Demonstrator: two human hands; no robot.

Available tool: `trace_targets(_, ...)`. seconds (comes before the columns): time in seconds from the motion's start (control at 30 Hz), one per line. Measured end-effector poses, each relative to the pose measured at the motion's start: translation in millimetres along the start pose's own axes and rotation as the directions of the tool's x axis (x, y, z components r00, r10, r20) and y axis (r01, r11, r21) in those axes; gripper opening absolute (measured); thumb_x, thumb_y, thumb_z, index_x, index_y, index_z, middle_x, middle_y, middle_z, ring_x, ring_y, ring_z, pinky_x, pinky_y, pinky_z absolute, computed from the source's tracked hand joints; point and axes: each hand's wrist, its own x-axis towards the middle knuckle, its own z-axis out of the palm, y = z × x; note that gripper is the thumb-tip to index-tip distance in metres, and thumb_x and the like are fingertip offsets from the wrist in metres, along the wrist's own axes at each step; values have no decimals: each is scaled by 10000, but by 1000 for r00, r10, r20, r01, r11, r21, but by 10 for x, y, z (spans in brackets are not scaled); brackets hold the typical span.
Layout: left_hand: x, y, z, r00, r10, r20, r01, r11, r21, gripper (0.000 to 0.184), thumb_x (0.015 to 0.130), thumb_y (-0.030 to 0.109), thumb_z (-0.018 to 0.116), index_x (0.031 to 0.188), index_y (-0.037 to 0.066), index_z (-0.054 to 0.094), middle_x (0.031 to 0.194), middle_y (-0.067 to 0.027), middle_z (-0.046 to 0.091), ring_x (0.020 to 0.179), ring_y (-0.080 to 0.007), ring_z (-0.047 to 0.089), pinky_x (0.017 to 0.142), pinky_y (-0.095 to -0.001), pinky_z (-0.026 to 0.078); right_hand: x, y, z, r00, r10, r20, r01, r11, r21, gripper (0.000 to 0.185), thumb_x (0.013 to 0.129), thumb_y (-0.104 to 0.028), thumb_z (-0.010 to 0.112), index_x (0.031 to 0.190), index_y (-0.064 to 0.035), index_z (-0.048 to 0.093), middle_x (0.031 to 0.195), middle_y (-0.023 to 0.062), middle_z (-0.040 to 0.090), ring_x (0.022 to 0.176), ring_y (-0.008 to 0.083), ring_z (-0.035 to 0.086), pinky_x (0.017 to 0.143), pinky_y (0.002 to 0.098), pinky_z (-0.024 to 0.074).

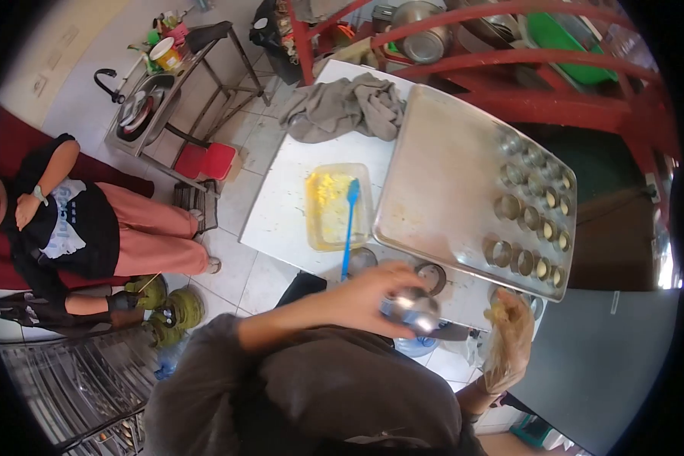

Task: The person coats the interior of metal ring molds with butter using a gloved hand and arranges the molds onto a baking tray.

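My left hand (368, 302) is closed around a shiny round metal ring mould (416, 310), blurred by motion, in front of my chest. My right hand (508, 342) wears a clear plastic glove. Its fingers are curled at the table's near right edge, with yellowish smears on them; what they hold is unclear. Beyond my hands lies a large metal baking tray (433, 167). Rows of ring moulds (508, 207) stand on its right side, the rightmost with pale yellow insides. Another ring mould (432, 278) sits on the table between my hands.
A plastic container (317, 235) with yellow fat and a blue brush (350, 220) rests left of the tray. A grey cloth (346, 106) lies behind it on the white table (270, 205). A person (64, 220) stands at left, near green gas cylinders (178, 308).
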Motion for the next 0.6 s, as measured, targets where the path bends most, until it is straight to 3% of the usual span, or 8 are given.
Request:
trace_targets(0.03,-259,6,-243,996,-66,-57,61,994,-87,666,679,151,835,1250,18,518,1130,-109,527,1063,-226,539,907,-366,445,92,-245,236,997,-70,36,71,997,-22,258,775,-115,679,1014,-19,691,876,95,610,805,182,593,737,297,470)
trace_targets(0.1,-735,-92,-676,969,-144,-200,107,977,-183,662,705,99,814,1283,23,500,1142,-86,542,1072,-183,538,924,-345,443,332,-588,694,945,-249,215,306,902,-304,224,779,-142,674,978,-43,708,856,110,631,787,239,624,721,312,488)
trace_targets(0.17,-1186,-206,-1007,895,-231,-382,133,955,-264,644,718,71,804,1285,36,502,1161,-63,545,1050,-165,540,891,-327,459,554,-879,1257,808,-421,412,578,700,-419,209,775,-148,665,967,-92,722,826,109,642,764,281,627,697,336,502)
trace_targets(0.23,-1492,-331,-1215,807,-308,-505,125,923,-364,638,713,55,807,1276,44,507,1176,-46,537,1024,-155,543,862,-312,467,804,-891,1850,609,-612,504,791,509,-339,175,784,-210,655,907,-103,718,785,96,647,747,271,627,682,373,503)
trace_targets(0.4,-1795,-470,-1537,734,-297,-610,61,924,-377,646,711,9,789,1283,40,491,1212,-45,508,1044,-149,536,877,-298,449,1215,-710,3034,537,-479,694,816,85,-573,194,832,-222,591,880,-84,720,861,103,668,860,263,625,783,402,467)
trace_targets(0.5,-1849,-586,-1643,764,-248,-596,44,941,-335,649,708,3,791,1283,42,493,1208,-48,505,1050,-149,536,869,-289,446,1261,-300,3461,638,-448,626,683,-45,-729,211,844,-246,560,841,-99,712,871,121,674,888,254,624,824,426,446)
trace_targets(0.6,-1858,-641,-1724,795,-244,-555,54,940,-336,656,706,4,795,1286,45,492,1209,-51,502,1062,-151,536,873,-288,443,1325,-219,3499,581,-472,663,736,-42,-675,181,816,-186,558,813,-48,674,786,144,661,803,272,644,716,391,495)
